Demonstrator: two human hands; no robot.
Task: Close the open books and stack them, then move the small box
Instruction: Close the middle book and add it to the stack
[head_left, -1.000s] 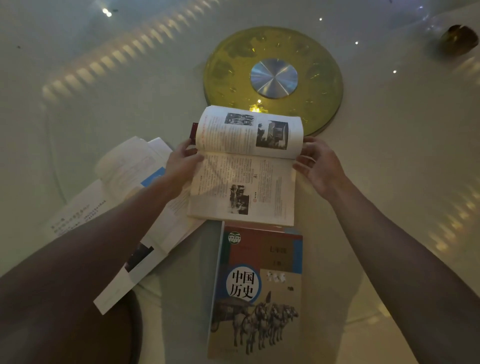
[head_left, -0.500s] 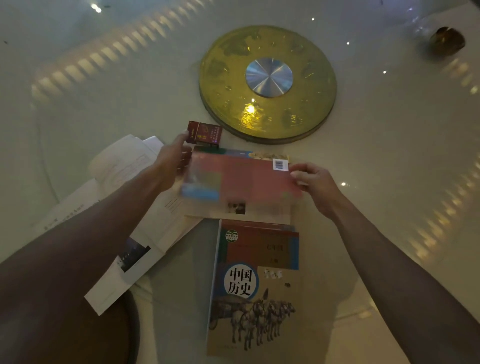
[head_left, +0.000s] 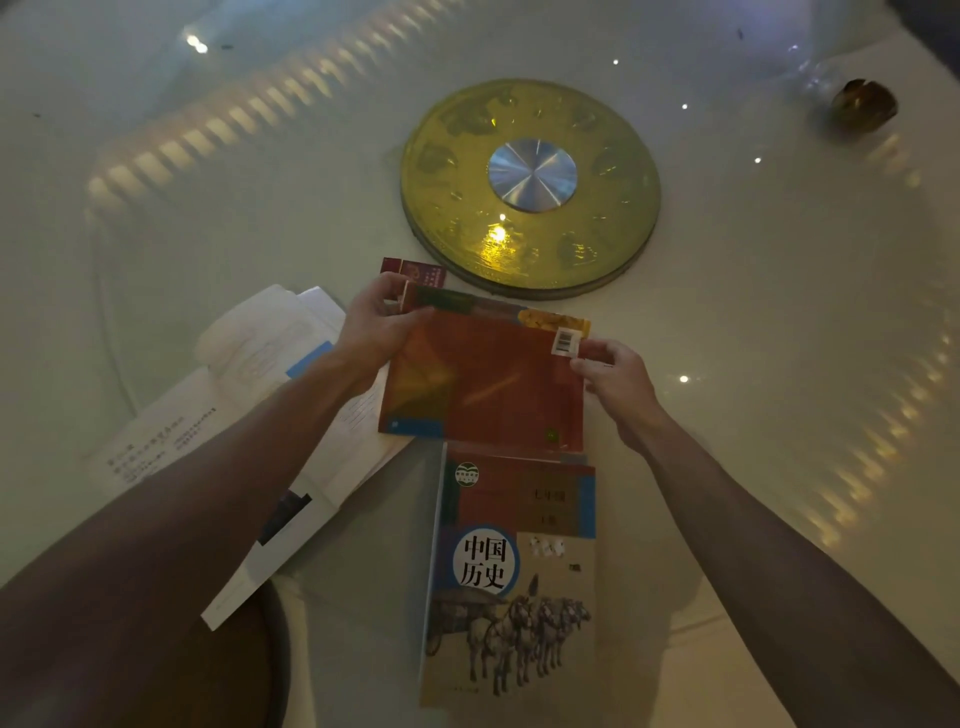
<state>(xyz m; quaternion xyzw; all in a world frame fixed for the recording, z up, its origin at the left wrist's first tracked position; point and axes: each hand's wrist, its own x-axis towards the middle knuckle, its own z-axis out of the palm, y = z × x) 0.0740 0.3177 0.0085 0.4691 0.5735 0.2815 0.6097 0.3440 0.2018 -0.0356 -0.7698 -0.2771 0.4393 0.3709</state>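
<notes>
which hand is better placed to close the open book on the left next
Left. The left hand grips the red book's left edge, right beside the open book, and its forearm already lies across those pages. The right hand pinches the red book's far right edge and would have to cross over.

Both forearms bare, no sleeves in view. Left hand (head_left: 379, 325) and right hand (head_left: 615, 382) bare: no gloves.
</notes>
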